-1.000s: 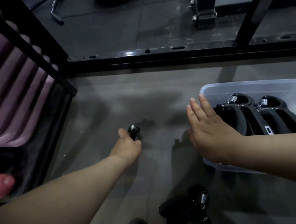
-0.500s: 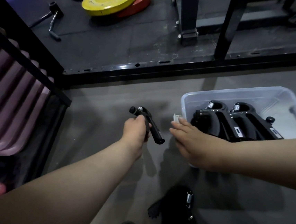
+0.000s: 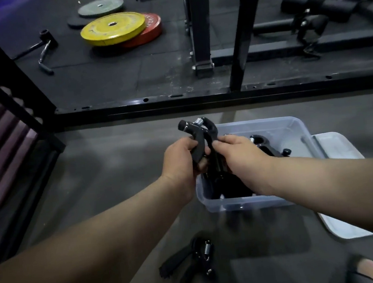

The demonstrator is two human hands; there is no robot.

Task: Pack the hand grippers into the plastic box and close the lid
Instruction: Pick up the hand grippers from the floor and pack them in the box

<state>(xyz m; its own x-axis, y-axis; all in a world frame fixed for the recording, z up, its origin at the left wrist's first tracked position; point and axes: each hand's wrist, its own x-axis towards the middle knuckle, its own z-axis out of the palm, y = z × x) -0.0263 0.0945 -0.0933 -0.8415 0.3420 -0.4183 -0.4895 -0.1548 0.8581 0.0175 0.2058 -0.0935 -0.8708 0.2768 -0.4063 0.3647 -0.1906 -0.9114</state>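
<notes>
A black hand gripper [image 3: 199,135] with a steel spring is held upright over the left rim of the clear plastic box [image 3: 293,128]. My left hand [image 3: 180,162] is closed around its left handle. My right hand [image 3: 239,156] pinches its right handle from the other side. Inside the box lie other black hand grippers [image 3: 263,144], partly hidden by my right forearm. One more black hand gripper [image 3: 192,260] lies on the grey floor in front of the box. The box's lid [image 3: 343,194] lies flat to the right of the box, partly under it.
A black steel frame rail [image 3: 199,99] crosses the floor behind the box. Yellow and red weight plates [image 3: 120,29] lie beyond it. A purple ribbed mat rack [image 3: 1,145] stands at the left. My sandalled feet [image 3: 371,269] are at the bottom edge.
My left hand lifted the hand gripper off the floor and carried it right to the box's rim. My right hand left the box edge and took hold of the gripper's other handle.
</notes>
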